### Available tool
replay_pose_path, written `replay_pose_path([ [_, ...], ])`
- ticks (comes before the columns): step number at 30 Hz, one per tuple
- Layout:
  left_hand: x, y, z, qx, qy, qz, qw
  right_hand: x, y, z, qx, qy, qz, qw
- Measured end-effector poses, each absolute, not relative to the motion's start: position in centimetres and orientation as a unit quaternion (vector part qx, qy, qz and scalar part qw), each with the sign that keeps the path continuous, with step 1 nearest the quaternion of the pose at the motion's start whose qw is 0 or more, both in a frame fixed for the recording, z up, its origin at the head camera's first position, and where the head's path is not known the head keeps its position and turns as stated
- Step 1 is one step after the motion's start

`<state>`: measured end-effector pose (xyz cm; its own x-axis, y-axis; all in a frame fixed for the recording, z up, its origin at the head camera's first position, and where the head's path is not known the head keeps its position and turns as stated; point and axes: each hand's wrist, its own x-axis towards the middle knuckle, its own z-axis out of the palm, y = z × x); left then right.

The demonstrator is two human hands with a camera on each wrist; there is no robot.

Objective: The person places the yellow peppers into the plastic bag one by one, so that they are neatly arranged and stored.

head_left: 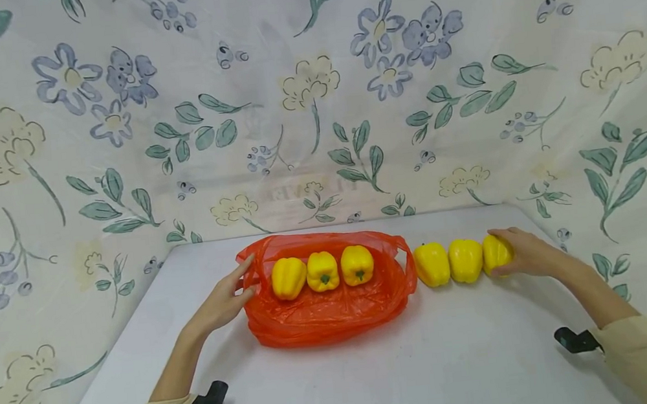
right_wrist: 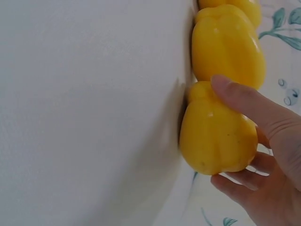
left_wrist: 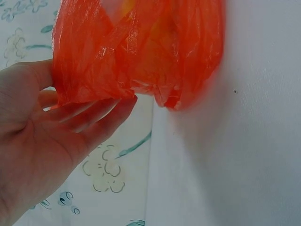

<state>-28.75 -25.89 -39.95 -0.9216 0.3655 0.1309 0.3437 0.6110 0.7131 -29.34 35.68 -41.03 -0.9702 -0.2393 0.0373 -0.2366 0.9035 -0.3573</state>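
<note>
A red plastic bag (head_left: 335, 324) lies spread with its mouth up in the head view. Three yellow bell peppers (head_left: 322, 273) show in a row inside it. My left hand (head_left: 222, 306) touches the bag's left end, its fingers nearly straight along the plastic in the left wrist view. To the right of the bag, two more yellow bell peppers (head_left: 465, 260) sit side by side. At the far end of that row, my right hand (head_left: 524, 254) holds a third yellow bell pepper (right_wrist: 218, 134), thumb on one side and fingers round the other.
Everything lies on a white table (head_left: 341, 382). Behind and beside it hangs a floral-patterned sheet (head_left: 315, 112). A black device (head_left: 208, 400) sits at the left sleeve, and another black device (head_left: 576, 339) at the right sleeve.
</note>
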Motion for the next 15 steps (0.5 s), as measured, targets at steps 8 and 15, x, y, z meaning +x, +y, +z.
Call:
replay_pose_path([
  [8,-28.8,-26.0,-40.1,0.2,0.899,0.39,0.009,-29.2,35.6,-40.0,-0.155,0.976,-0.153,-0.006],
  [15,-28.8,-26.1,-39.9,0.203,0.9,0.386,0.008,-29.1,35.7,-37.2,-0.15,0.979,-0.136,-0.014],
])
